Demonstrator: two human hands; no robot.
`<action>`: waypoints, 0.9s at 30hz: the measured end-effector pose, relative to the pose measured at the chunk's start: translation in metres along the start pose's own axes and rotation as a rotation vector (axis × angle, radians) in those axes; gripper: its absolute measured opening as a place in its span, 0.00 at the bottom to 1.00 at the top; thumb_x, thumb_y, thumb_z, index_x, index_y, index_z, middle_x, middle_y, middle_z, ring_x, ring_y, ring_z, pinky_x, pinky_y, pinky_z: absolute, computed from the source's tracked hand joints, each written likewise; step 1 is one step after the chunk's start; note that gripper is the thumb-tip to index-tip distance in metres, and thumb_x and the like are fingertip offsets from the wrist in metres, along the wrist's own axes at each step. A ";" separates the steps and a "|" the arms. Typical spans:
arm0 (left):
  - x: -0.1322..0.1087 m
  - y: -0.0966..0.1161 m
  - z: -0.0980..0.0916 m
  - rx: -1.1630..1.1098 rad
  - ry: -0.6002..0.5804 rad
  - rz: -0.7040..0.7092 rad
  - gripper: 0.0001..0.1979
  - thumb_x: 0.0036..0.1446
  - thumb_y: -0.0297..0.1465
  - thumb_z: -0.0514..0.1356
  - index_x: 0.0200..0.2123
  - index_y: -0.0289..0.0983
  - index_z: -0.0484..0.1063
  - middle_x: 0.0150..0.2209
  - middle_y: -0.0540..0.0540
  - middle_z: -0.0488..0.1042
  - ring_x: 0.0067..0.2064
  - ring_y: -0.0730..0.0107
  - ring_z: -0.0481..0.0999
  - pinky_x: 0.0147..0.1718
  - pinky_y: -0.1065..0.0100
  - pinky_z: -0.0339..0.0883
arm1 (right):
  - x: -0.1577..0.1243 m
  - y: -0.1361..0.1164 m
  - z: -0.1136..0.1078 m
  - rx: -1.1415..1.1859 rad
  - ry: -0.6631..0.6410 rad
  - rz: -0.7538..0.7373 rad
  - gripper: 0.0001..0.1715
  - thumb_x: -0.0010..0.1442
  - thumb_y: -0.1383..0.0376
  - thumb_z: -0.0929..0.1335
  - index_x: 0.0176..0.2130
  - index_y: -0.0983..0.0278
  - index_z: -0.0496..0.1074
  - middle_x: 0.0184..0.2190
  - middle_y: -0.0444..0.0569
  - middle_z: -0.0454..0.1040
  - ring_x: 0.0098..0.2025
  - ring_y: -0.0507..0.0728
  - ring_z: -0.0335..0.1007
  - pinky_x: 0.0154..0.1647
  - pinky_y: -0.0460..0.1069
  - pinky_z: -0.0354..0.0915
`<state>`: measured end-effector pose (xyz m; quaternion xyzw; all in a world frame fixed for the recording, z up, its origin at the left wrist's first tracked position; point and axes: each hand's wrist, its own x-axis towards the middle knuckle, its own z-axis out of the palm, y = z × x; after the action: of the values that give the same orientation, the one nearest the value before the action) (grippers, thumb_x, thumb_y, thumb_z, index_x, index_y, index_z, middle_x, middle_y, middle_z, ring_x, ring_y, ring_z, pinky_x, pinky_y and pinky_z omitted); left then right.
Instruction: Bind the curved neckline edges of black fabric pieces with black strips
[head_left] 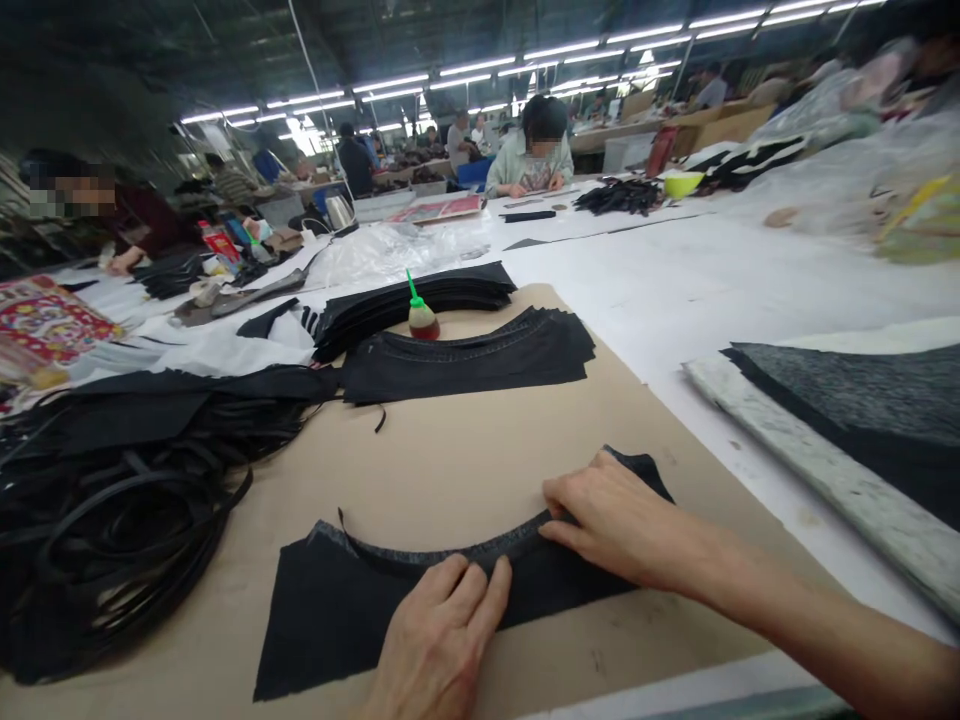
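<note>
Head view: the left hand (442, 640) lies flat, fingers together, pressing the curved top edge of a black fabric piece (330, 620) on the tan board (450, 450) covering the desk. The right hand (615, 520) presses the same edge farther right, fingers extended. A glue bottle (421, 315) stands behind, beside stacked black pieces (480, 360).

Open passage: the bare tan board (450, 470) across mid-frame, between the near fabric piece (330, 610) and the stacked dark pieces (465, 365) above it. Obstructions: a heap of black strips (112, 510) fills the left side; a small red bottle (422, 318) stands upper centre beside the stacks; a grey slab (825, 440) blocks the right. The white tabletop (675, 290) at upper right lies open.
</note>
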<state>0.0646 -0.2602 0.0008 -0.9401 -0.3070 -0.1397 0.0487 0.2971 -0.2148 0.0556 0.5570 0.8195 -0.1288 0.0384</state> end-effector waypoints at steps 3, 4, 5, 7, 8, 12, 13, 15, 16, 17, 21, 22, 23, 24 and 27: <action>0.002 0.002 0.003 0.005 -0.091 -0.025 0.27 0.57 0.20 0.49 0.61 0.33 0.58 0.37 0.45 0.71 0.39 0.64 0.69 0.40 0.66 0.70 | -0.001 0.011 -0.006 0.022 -0.015 -0.002 0.10 0.60 0.63 0.66 0.28 0.62 0.72 0.26 0.47 0.77 0.32 0.60 0.74 0.41 0.54 0.57; 0.003 0.003 0.005 0.015 -0.104 -0.038 0.29 0.56 0.19 0.49 0.62 0.34 0.57 0.37 0.45 0.71 0.39 0.64 0.69 0.40 0.65 0.69 | -0.001 0.013 -0.007 0.021 -0.019 -0.006 0.10 0.60 0.63 0.66 0.28 0.62 0.72 0.26 0.47 0.77 0.32 0.59 0.74 0.41 0.54 0.57; 0.003 0.003 0.009 0.026 -0.105 -0.048 0.30 0.55 0.19 0.50 0.62 0.35 0.56 0.37 0.45 0.70 0.39 0.64 0.69 0.40 0.64 0.69 | -0.001 0.013 -0.007 0.015 -0.021 -0.009 0.10 0.60 0.63 0.66 0.28 0.62 0.73 0.27 0.47 0.77 0.32 0.60 0.74 0.41 0.54 0.57; 0.003 0.004 0.015 0.040 -0.094 -0.064 0.31 0.55 0.20 0.51 0.63 0.36 0.55 0.38 0.45 0.69 0.39 0.63 0.68 0.40 0.63 0.69 | 0.000 0.012 -0.007 -0.003 -0.020 -0.007 0.11 0.61 0.64 0.65 0.28 0.63 0.73 0.27 0.48 0.77 0.32 0.60 0.74 0.41 0.54 0.56; 0.003 0.005 0.018 0.043 -0.089 -0.065 0.31 0.55 0.20 0.51 0.63 0.37 0.54 0.38 0.45 0.69 0.39 0.62 0.68 0.40 0.63 0.68 | 0.001 0.011 -0.006 -0.012 -0.018 -0.004 0.12 0.61 0.64 0.65 0.28 0.63 0.73 0.27 0.49 0.77 0.32 0.61 0.74 0.41 0.54 0.56; 0.006 0.005 0.016 0.056 -0.092 -0.055 0.31 0.57 0.23 0.54 0.64 0.37 0.54 0.37 0.46 0.69 0.38 0.63 0.67 0.39 0.63 0.68 | 0.002 0.009 -0.003 -0.026 -0.009 0.003 0.13 0.61 0.64 0.65 0.27 0.64 0.73 0.26 0.51 0.77 0.32 0.61 0.74 0.41 0.54 0.55; 0.008 0.005 0.013 0.057 -0.106 -0.048 0.30 0.57 0.23 0.54 0.64 0.37 0.55 0.37 0.46 0.69 0.37 0.63 0.67 0.38 0.64 0.67 | 0.001 0.009 -0.002 -0.030 -0.005 0.005 0.13 0.61 0.63 0.65 0.28 0.64 0.73 0.27 0.51 0.77 0.32 0.61 0.73 0.41 0.54 0.55; 0.012 0.004 0.006 0.062 -0.141 -0.035 0.30 0.57 0.24 0.55 0.63 0.37 0.56 0.37 0.46 0.70 0.37 0.64 0.67 0.37 0.65 0.67 | 0.000 0.010 0.001 -0.040 0.004 0.010 0.12 0.61 0.63 0.65 0.28 0.64 0.73 0.27 0.51 0.77 0.33 0.61 0.73 0.41 0.55 0.55; 0.013 0.004 0.003 0.067 -0.157 -0.029 0.30 0.57 0.23 0.55 0.63 0.38 0.56 0.38 0.46 0.70 0.37 0.64 0.67 0.37 0.65 0.67 | -0.001 0.010 0.002 -0.045 0.010 0.015 0.11 0.61 0.63 0.66 0.29 0.64 0.73 0.28 0.52 0.77 0.33 0.61 0.73 0.41 0.55 0.55; 0.014 0.005 0.002 0.072 -0.169 -0.030 0.30 0.57 0.24 0.55 0.63 0.38 0.57 0.38 0.46 0.70 0.37 0.64 0.68 0.37 0.65 0.67 | -0.002 0.010 0.003 -0.051 0.017 0.021 0.11 0.61 0.62 0.66 0.29 0.64 0.73 0.29 0.52 0.77 0.34 0.62 0.73 0.42 0.55 0.55; 0.014 0.009 0.008 0.087 -0.121 -0.087 0.27 0.58 0.27 0.56 0.61 0.41 0.60 0.42 0.43 0.71 0.41 0.60 0.69 0.40 0.62 0.66 | -0.004 0.009 0.006 -0.077 0.078 0.116 0.11 0.59 0.58 0.70 0.32 0.64 0.72 0.29 0.52 0.76 0.35 0.63 0.72 0.43 0.57 0.55; 0.015 0.011 0.011 0.083 -0.072 -0.092 0.25 0.58 0.28 0.56 0.59 0.40 0.62 0.45 0.42 0.71 0.44 0.59 0.69 0.42 0.62 0.65 | -0.004 0.009 0.007 -0.074 0.102 0.149 0.13 0.57 0.56 0.71 0.32 0.63 0.71 0.29 0.51 0.76 0.35 0.63 0.71 0.43 0.57 0.55; 0.016 0.012 0.015 0.074 -0.013 -0.091 0.22 0.59 0.28 0.55 0.57 0.39 0.65 0.47 0.41 0.71 0.46 0.59 0.68 0.44 0.62 0.65 | -0.005 0.009 0.007 -0.062 0.126 0.181 0.14 0.56 0.55 0.72 0.32 0.63 0.71 0.29 0.50 0.75 0.35 0.63 0.71 0.43 0.57 0.55; 0.019 0.014 0.018 0.060 0.029 -0.075 0.19 0.59 0.28 0.54 0.55 0.38 0.67 0.48 0.41 0.71 0.47 0.59 0.68 0.45 0.62 0.65 | -0.006 0.011 0.006 -0.027 0.145 0.212 0.14 0.55 0.55 0.72 0.31 0.63 0.70 0.30 0.50 0.74 0.36 0.63 0.70 0.42 0.56 0.54; 0.027 0.019 0.022 0.004 -0.009 -0.040 0.15 0.61 0.26 0.52 0.49 0.36 0.70 0.45 0.42 0.72 0.44 0.62 0.70 0.42 0.65 0.66 | -0.009 0.020 0.004 0.162 0.133 0.281 0.12 0.53 0.59 0.72 0.29 0.63 0.69 0.31 0.49 0.73 0.36 0.60 0.68 0.39 0.53 0.54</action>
<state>0.1016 -0.2561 -0.0123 -0.9343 -0.3263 -0.1356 0.0466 0.3187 -0.2171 0.0501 0.6745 0.7214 -0.1504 -0.0432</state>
